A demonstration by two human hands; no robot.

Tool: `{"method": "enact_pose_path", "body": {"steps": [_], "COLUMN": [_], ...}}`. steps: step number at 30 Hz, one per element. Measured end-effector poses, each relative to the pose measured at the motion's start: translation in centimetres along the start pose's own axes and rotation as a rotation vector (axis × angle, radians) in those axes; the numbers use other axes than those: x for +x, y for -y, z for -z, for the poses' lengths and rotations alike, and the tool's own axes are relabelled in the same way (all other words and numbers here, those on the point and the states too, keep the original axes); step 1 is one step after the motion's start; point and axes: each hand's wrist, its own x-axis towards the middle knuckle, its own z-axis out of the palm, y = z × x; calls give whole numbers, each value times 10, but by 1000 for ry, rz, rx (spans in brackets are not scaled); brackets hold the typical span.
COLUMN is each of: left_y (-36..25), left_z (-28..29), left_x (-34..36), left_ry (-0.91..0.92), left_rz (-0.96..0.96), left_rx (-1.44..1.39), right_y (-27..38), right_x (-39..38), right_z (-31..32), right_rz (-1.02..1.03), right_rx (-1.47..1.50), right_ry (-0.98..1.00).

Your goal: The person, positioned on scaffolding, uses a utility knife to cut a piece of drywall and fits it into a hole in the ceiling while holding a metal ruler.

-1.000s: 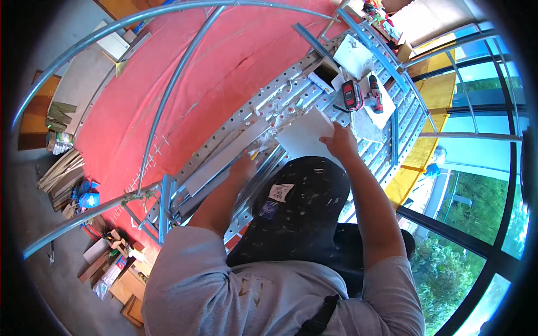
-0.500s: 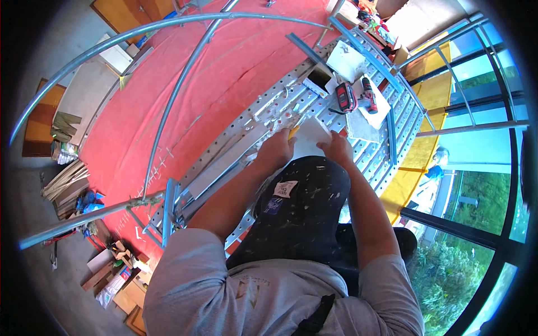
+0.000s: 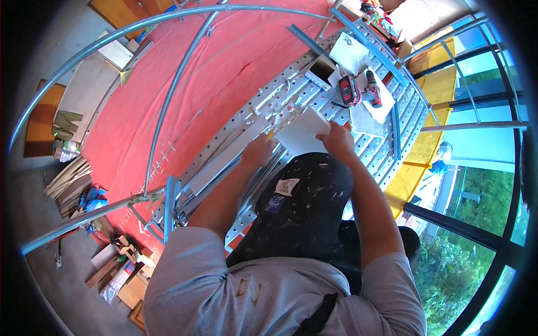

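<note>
My right hand [image 3: 338, 140] grips the right edge of a white board piece [image 3: 301, 131] just beyond my black-clad knee. Left of the board, my left hand [image 3: 259, 148] is closed on a slim yellow tool [image 3: 270, 135]. Beneath them lies a perforated metal platform [image 3: 277, 95] with long metal strips [image 3: 227, 157]. Farther forward, a red-and-black battery or charger [image 3: 349, 91] and a cordless drill [image 3: 372, 89] sit by white boards [image 3: 348, 53] and an open box [image 3: 318, 75].
Curved metal tubes [image 3: 181, 75] and a rail [image 3: 92, 215] bound the platform, with red sheeting [image 3: 134, 117] beyond. Wood offcuts [image 3: 67, 176] lie at left. At right are railings [image 3: 471, 126], yellow netting [image 3: 420, 151], windows [image 3: 476, 196] and another person [image 3: 443, 154], partly visible.
My left hand moved up and right onto the board, then back left and slightly down with the yellow tool. My right hand stayed at the board's edge.
</note>
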Motion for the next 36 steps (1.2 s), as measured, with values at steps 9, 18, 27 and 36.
{"method": "enact_pose_path", "body": {"steps": [9, 18, 27, 36], "left_y": [55, 41, -39, -108], "left_z": [-55, -50, 23, 92], "left_x": [22, 12, 27, 6], "left_ry": [258, -49, 129, -247], "left_rz": [142, 77, -80, -465], "left_rx": [88, 154, -1328, -991], "right_y": [2, -36, -93, -85], "right_x": [8, 6, -40, -112], "right_z": [-3, -7, 61, 144], "right_rz": [8, 10, 73, 242], "right_rx": [34, -9, 668, 772], "right_ry": [10, 26, -219, -420]}}
